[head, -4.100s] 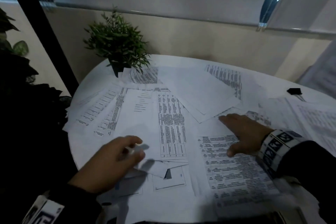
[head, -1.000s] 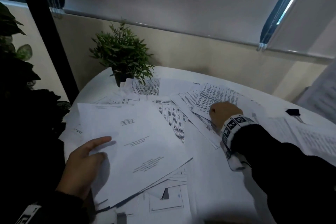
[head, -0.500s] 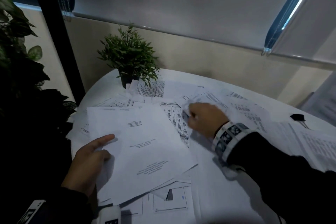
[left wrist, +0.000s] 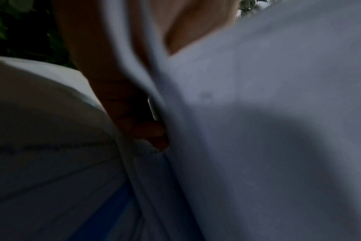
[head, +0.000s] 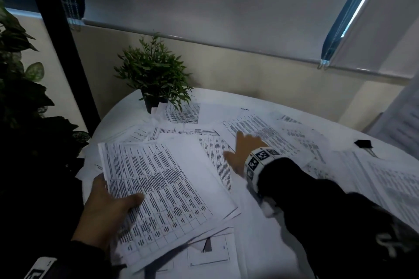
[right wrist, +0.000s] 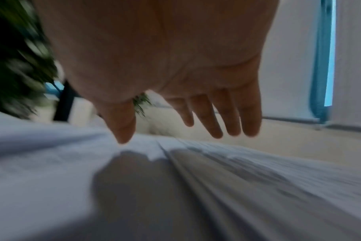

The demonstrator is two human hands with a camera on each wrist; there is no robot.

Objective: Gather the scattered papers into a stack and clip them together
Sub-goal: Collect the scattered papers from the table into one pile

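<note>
A gathered stack of printed papers (head: 163, 188) lies at the front left of the round white table (head: 127, 106). My left hand (head: 108, 206) grips its left edge, thumb on top of a sheet covered in table text; the left wrist view shows fingers (left wrist: 146, 130) under the sheets (left wrist: 258, 114). My right hand (head: 244, 152) hovers open, fingers (right wrist: 214, 119) spread, just above loose printed sheets (head: 256, 133) in the table's middle. More scattered papers (head: 385, 183) lie at the right. A black binder clip (head: 363, 143) sits at the far right.
A small potted green plant (head: 154, 77) stands at the table's back left edge, touching some sheets (head: 181, 113). Dark leafy plants (head: 20, 88) fill the left side. A wall and lowered blinds (head: 204, 2) are behind the table.
A sheet with table text now tops the left-hand stack, covering the mostly blank page. My right hand has let go of it and has moved back right, open, over the loose sheets.
</note>
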